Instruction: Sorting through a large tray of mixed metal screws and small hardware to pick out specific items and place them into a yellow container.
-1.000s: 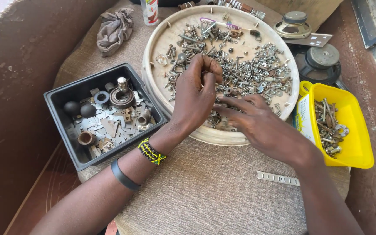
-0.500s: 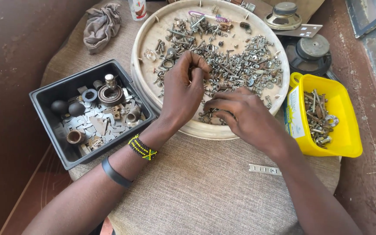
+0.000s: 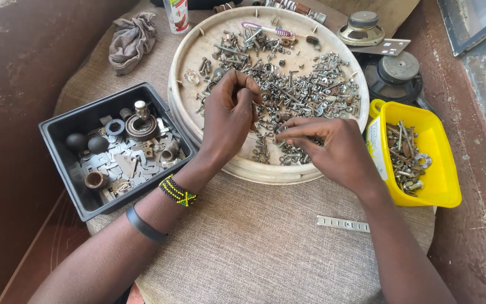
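Observation:
A round cream tray (image 3: pixel 193 53) on a cloth-covered table holds a spread of several screws, bolts and nuts (image 3: pixel 305 93). My left hand (image 3: pixel 227 121) rests palm down over the tray's left side. Its fingers curl in toward the palm, which hides whatever is inside. My right hand (image 3: pixel 330 147) lies over the tray's front edge, thumb and fingers pinched together on a small screw in the pile. The two hands are close together, and their fingertips are a little apart.
A black bin (image 3: pixel 57 128) of washers, knobs and metal plates sits at the left. A yellow tub (image 3: pixel 442 169) with screws stands at the right. Behind it are two speaker parts (image 3: pixel 395 73). A rag (image 3: pixel 131 39), a bottle (image 3: pixel 176 14) and a perforated metal strip (image 3: pixel 343 224) lie around.
The view has shifted and drawn closer. My right hand's fingers have closed into a pinch in the pile, and my left hand stays curled over the tray.

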